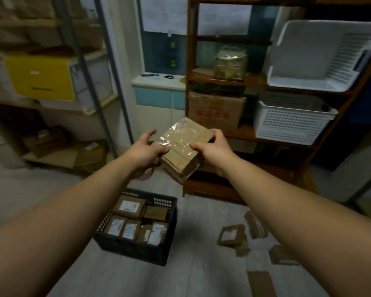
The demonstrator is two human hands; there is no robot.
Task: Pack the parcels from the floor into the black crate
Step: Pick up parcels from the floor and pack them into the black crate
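Observation:
I hold a brown cardboard parcel (181, 146) wrapped in clear tape up in front of me, high above the floor. My left hand (145, 150) grips its left edge, thumb on top. My right hand (212, 146) grips its right edge, fingers curled over the far corner. Below, on the grey floor, stands the black crate (159, 202), holding several labelled brown parcels (130, 207). More parcels lie loose on the floor to the right: one flat box (231, 234), a narrow one (255, 225), another (282, 255) and a flat piece (260, 281).
A wooden shelf unit (255, 82) stands straight ahead with white plastic baskets (291, 123) and a cardboard box (214, 111). A metal rack (107, 67) with yellow and white boxes is at the left, flat cardboard under it. Open floor lies in front of the crate.

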